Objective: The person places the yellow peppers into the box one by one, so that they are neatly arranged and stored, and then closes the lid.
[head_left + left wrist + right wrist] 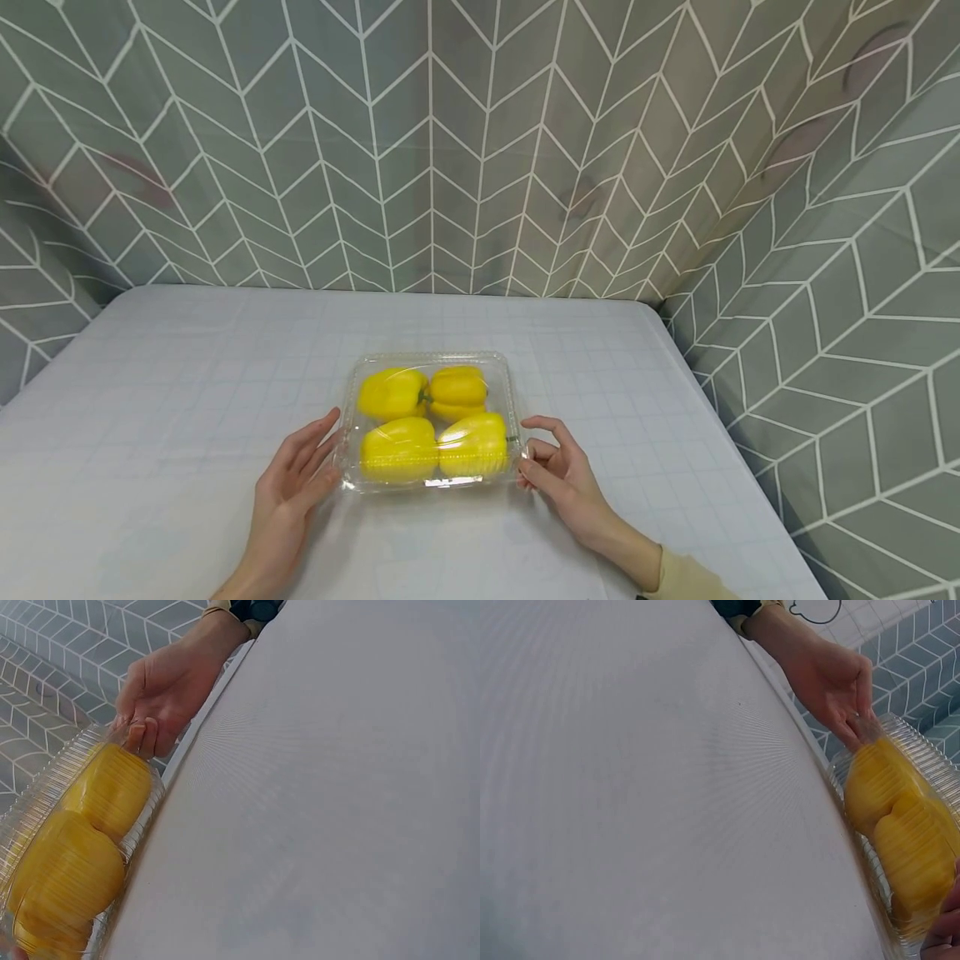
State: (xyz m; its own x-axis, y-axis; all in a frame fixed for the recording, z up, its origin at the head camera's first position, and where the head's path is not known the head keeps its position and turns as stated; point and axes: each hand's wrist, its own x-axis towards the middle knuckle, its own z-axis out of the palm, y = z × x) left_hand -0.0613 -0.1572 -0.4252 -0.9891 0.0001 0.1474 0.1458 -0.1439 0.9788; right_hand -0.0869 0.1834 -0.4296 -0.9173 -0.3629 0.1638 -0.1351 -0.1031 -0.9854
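A clear plastic clamshell container (431, 482) sits on the table, its lid down over several yellow bell peppers (399, 450). At its left side, my left hand (288, 487) holds the edge, thumb by the front corner and fingers along the wall. My right hand (562, 483) pinches the right edge near the front corner, with the index finger raised and bent. The left wrist view shows the right hand (169, 694) across the box, fingers curled at its end. From the right wrist view, the left hand (832, 686) touches the opposite end.
A white cloth with a faint grid covers the table (225, 358). Behind it and at the sides hangs a grey-green curtain (450, 150) with white chevron lines. The table's right edge (720, 417) runs close to the curtain.
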